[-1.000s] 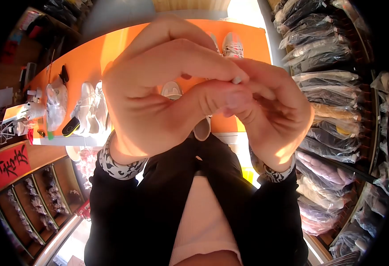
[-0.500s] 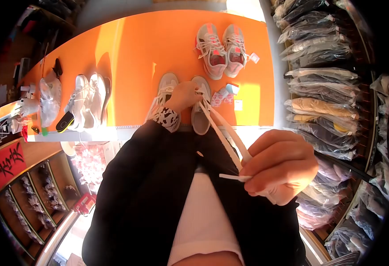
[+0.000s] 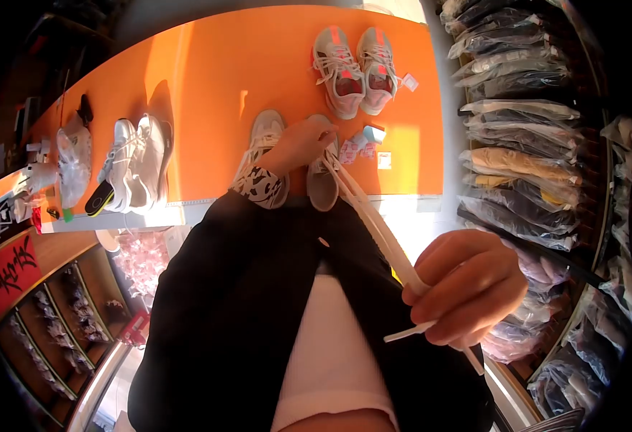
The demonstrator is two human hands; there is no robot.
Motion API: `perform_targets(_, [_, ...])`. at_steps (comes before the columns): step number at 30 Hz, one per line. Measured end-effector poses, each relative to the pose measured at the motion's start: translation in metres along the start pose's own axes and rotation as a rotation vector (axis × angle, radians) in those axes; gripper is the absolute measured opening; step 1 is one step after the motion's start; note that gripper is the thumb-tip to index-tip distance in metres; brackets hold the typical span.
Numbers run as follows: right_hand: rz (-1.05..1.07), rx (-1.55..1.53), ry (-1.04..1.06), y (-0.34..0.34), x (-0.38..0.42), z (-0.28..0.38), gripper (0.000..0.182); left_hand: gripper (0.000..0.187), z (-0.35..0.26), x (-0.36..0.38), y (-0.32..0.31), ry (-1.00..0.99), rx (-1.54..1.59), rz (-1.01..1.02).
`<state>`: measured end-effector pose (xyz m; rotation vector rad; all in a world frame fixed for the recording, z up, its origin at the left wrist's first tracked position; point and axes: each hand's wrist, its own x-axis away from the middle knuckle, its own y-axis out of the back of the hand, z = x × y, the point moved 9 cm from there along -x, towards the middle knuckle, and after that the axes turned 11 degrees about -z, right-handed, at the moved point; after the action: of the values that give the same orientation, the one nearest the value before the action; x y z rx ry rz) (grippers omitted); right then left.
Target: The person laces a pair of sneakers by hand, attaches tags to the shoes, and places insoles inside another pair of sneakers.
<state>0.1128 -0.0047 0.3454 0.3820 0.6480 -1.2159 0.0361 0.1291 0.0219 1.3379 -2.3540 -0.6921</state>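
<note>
A pale sneaker [image 3: 322,193] with a grey insole sits at the near edge of the orange table. From its eyelets a flat white shoelace [image 3: 377,229] runs taut, down and to the right. My right hand [image 3: 471,288] is closed on the shoelace, with both tips sticking out below the fingers. My left hand [image 3: 303,147] lies over the upper front of that sneaker, fingers bent together; what they grip is hidden. Its patterned cuff [image 3: 260,186] covers part of the matching sneaker [image 3: 267,128] on the left.
Grey sneakers with pink accents [image 3: 339,72] stand at the table's back right, near small packets [image 3: 368,140]. White sneakers [image 3: 146,162] and a plastic-wrapped item [image 3: 74,165] are on the left. Bagged garments [image 3: 521,151] hang along the right side.
My right hand has moved slightly right and down, drawing the shoelace farther out. My left hand's fingers have shifted a little on the sneaker. The whole view has moved slightly.
</note>
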Motion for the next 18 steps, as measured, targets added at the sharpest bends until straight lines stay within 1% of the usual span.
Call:
perform_targets(2, [-0.090,-0.004,0.016,0.016,-0.005,-0.008,0.002,0.025,-0.082,0.012,0.021,-0.156,0.507,0.158])
perform_targets(3, [-0.181,0.016,-0.021,0.022,-0.006,-0.012,0.003,0.026,-0.115,0.020,0.030,-0.138,0.624,0.311])
perform_targets(4, [-0.157,0.092,-0.127,0.027,-0.007,-0.020,0.014,0.027,-0.142,0.028,0.038,-0.120,0.740,0.463])
perform_targets(5, [-0.214,0.096,-0.156,0.033,-0.009,-0.024,0.016,0.027,-0.152,0.027,0.048,-0.120,0.739,0.461])
perform_targets(7, [-0.307,0.101,-0.188,0.041,-0.011,-0.031,0.018,0.026,-0.177,0.035,0.064,-0.223,0.873,0.572])
perform_targets(8, [-0.320,0.105,-0.187,0.043,-0.012,-0.033,0.018,0.026,-0.182,0.036,0.069,-0.223,0.872,0.571])
perform_targets(10, [-0.346,0.113,-0.187,0.047,-0.013,-0.036,0.018,0.027,-0.182,0.027,0.090,-0.189,0.972,0.367])
perform_targets(11, [-0.332,0.110,-0.163,0.048,-0.013,-0.037,0.017,0.026,-0.184,0.025,0.096,-0.260,0.960,0.270])
perform_targets(12, [-0.315,0.105,-0.153,0.047,-0.014,-0.038,0.016,0.026,-0.184,0.024,0.098,-0.257,0.959,0.270])
perform_targets(14, [-0.280,0.093,-0.133,0.046,-0.018,-0.041,0.015,0.035,-0.193,0.027,0.106,-0.329,0.909,0.285])
perform_targets(15, [-0.273,0.065,-0.154,0.042,-0.021,-0.044,0.014,0.035,-0.198,0.028,0.111,-0.326,0.909,0.285])
perform_targets(17, [-0.224,0.029,-0.141,0.041,-0.024,-0.047,0.015,0.037,-0.209,0.035,0.113,-0.235,0.986,0.373])
perform_targets(18, [-0.199,0.010,-0.136,0.040,-0.026,-0.048,0.015,0.037,-0.211,0.037,0.114,-0.235,0.985,0.373])
